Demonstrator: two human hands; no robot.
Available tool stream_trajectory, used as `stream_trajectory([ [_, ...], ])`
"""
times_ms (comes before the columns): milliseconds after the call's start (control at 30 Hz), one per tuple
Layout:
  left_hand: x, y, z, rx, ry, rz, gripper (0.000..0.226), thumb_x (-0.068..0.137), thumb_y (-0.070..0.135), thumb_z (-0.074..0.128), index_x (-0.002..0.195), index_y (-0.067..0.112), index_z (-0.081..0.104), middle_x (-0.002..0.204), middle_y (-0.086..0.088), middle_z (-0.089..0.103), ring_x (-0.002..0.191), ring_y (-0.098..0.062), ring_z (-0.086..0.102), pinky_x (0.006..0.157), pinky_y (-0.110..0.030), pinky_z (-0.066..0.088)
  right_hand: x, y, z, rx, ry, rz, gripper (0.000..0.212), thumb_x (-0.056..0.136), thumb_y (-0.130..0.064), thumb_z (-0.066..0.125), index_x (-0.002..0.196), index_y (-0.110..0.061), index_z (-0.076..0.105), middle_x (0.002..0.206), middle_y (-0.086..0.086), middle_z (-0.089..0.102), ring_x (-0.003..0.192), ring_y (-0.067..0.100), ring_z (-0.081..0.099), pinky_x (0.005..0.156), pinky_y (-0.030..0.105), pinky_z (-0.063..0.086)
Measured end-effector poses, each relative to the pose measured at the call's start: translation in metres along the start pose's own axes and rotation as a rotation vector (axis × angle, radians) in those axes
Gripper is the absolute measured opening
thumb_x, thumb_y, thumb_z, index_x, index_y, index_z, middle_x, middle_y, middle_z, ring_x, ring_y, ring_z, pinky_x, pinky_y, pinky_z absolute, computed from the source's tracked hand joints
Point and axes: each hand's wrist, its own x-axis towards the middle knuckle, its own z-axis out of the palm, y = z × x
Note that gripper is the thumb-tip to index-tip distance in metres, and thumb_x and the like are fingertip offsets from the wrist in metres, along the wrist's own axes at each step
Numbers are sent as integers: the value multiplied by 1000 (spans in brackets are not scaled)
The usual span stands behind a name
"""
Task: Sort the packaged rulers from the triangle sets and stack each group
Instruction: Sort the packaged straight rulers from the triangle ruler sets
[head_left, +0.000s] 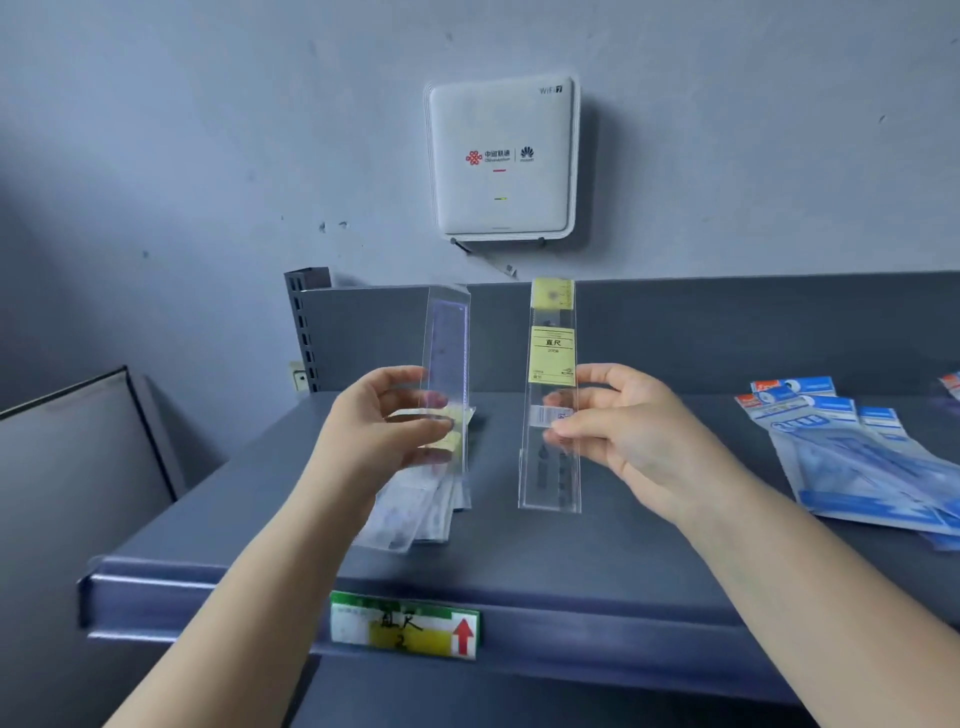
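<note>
Nearest you, above the shelf's price tag (404, 625), your left hand (382, 415) pinches one clear-sleeved ruler (448, 358) upright over the ruler stack (415, 512). Your right hand (623, 421) pinches a second ruler (551, 395) just right of that stack. You look mid-sort; next, lay both onto the stack. The triangle sets (857, 457) lie far right, cut off by the frame edge. The left ruler's print is blurred.

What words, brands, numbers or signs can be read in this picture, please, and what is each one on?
"WiFi 7": top corner of the white router on the wall.
China Unicom and Huawei logos: router front; small print unreadable.
"直尺": yellow label on the packaged ruler in the right hand.
"直尺", "2", red up arrow: shelf price tag.
Left hand ruler, barcode sticker, blue triangle set packs: too blurred.
</note>
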Motion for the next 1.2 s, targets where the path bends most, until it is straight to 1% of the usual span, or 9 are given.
stream_trajectory([
  [167,15,-14,-30,80,34,-19,50,78,-13,64,122,6,50,98,-10,66,81,-22,66,60,-28,59,7,3,32,-23,-20,4,44,77,21,56,111,-5,52,89,8,66,67,18,65,70,27,57],
  [233,20,-26,-39,361,105,32,55,80,-3,67,130,10,46,116,-8,62,95,-22,61,75,-32,55,11,1,44,-15,-39,-10,44,78,20,56,114,-4,52,87,7,66,70,18,65,70,25,57],
  [300,22,-34,-48,675,196,104,55,83,10,65,133,15,43,129,-1,54,111,-20,53,84,-28,41,17,1,54,-66,-63,-16,52,80,13,60,126,-2,45,98,7,66,81,20,65,76,26,56],
  [400,23,-34,-52,811,211,132,44,87,19,59,129,18,46,130,3,53,114,-18,50,84,-26,36,30,5,60,-526,-59,17,79,83,-13,68,146,-10,20,138,6,45,120,20,52,99,32,44],
  [467,24,-32,-49,894,194,146,39,89,21,56,127,19,49,128,3,53,115,-19,51,86,-28,38,33,7,58,-856,-35,-54,73,85,-23,64,145,-16,23,147,3,34,127,19,44,98,30,41],
  [567,24,-27,-37,1025,165,202,35,91,26,53,125,21,50,125,4,56,112,-20,52,88,-32,43,24,3,47,-1134,-4,-275,46,89,-26,57,132,-21,43,137,-4,45,121,14,46,90,24,38],
  [667,22,-21,-15,1154,110,277,35,92,30,50,125,22,50,122,5,57,112,-21,51,87,-32,43,11,-4,25,-1343,65,-399,34,92,-28,50,126,-22,49,127,-6,52,116,15,49,90,28,42],
  [900,12,-5,72,1375,25,474,32,92,34,43,121,21,49,114,4,55,108,-22,49,85,-30,36,-16,-18,-42,-1631,205,-424,29,94,-32,42,120,-21,49,119,-5,53,113,19,48,81,32,42],
  [1200,-14,-5,206,1389,-99,591,34,92,36,43,122,19,48,119,4,55,110,-22,49,87,-30,36,-48,-34,-160,-1663,260,-359,31,94,-31,43,121,-20,50,122,-3,55,115,20,47,82,31,40],
])
